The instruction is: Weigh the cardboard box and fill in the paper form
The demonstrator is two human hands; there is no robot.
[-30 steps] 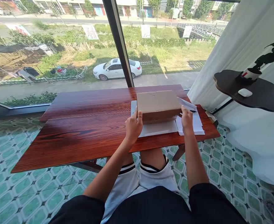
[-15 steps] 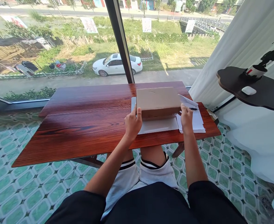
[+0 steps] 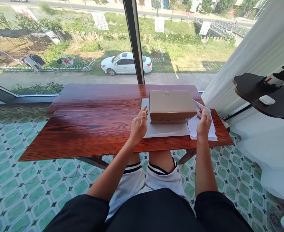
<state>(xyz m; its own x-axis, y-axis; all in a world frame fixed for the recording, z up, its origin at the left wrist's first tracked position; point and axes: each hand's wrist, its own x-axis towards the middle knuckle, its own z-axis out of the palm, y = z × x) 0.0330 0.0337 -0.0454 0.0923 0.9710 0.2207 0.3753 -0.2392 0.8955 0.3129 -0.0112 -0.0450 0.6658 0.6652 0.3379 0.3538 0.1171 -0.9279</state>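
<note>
A brown cardboard box (image 3: 172,103) rests on a flat grey-white panel (image 3: 166,130), which looks like a closed laptop, on the wooden table. My left hand (image 3: 139,124) is just left of the box, apart from it, with its fingers apart and nothing held. To the right of the box, my right hand (image 3: 203,122) hovers over a stack of papers (image 3: 206,132), fingers loosely spread and free of the box. The papers lie partly hidden under that hand, and one sheet's far edge is lifted.
The reddish-brown table (image 3: 89,129) stands against a large window. At the right, a dark wavy-edged shelf (image 3: 249,85) carries a white mouse-shaped object (image 3: 267,100) and a potted plant's white pot (image 3: 276,80). White curtains (image 3: 248,58) hang behind it.
Both hands have let go of the cardboard box and moved outward from its sides. The box now sits on the panel. The whole view has shifted slightly.
</note>
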